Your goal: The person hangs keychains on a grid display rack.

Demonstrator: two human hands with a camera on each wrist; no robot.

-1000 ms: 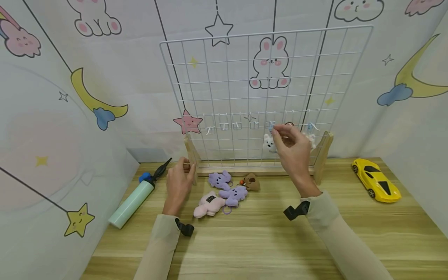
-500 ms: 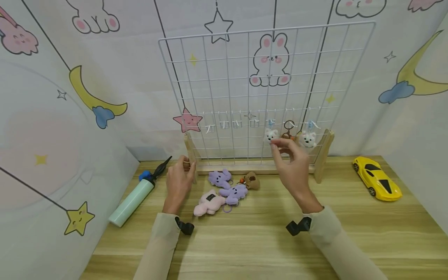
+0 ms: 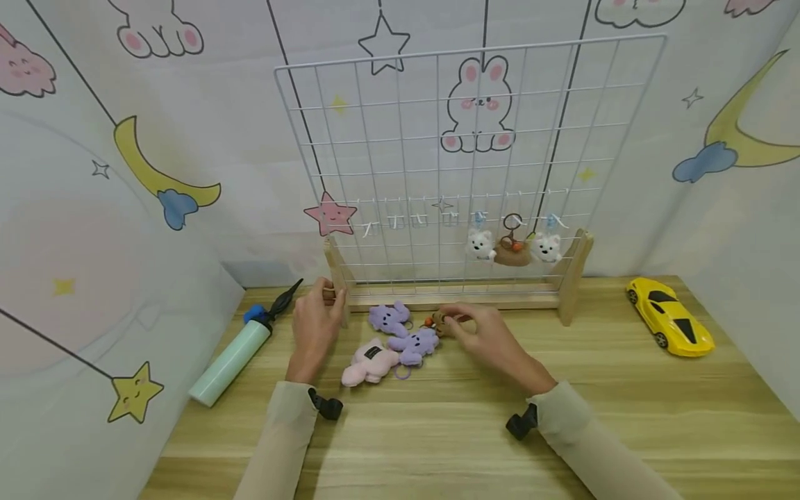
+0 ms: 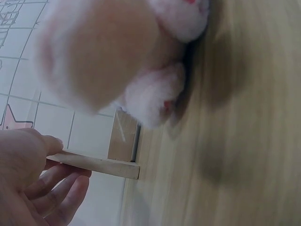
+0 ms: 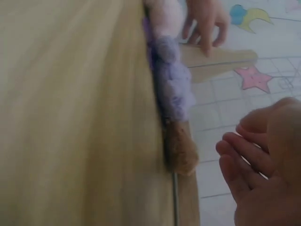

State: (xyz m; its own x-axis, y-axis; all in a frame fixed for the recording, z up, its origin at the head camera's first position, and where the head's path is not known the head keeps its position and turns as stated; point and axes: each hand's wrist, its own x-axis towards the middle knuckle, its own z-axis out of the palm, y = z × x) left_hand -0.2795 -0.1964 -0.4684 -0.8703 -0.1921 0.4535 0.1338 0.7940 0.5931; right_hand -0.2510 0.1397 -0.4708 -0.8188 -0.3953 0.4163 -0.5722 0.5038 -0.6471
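My left hand (image 3: pixel 315 326) holds the left wooden leg (image 4: pixel 101 165) of a white wire grid rack (image 3: pixel 475 167), thumb on one side and fingers on the other. My right hand (image 3: pixel 490 340) is by a brown plush keychain (image 3: pixel 440 323) on the table; in the right wrist view its loosely bent fingers look apart from the brown plush. Two purple plush keychains (image 3: pixel 415 345) and a pink plush keychain (image 3: pixel 369 364) lie beside it. On the rack's hooks hang a white plush keychain (image 3: pixel 480 245), a brown one (image 3: pixel 512 255) and another white one (image 3: pixel 546 248).
Several bare hooks (image 3: pixel 396 222) line the rack's left half. A mint-green hand pump (image 3: pixel 231 364) lies at the left of the wooden table (image 3: pixel 450 444), and a yellow toy car (image 3: pixel 670 317) stands at the right. A printed cloth backdrop (image 3: pixel 237 90) rises behind.
My right hand has left the hanging white plush keychain and moved down and left to the brown plush on the table. My left hand has stayed on the rack's leg.
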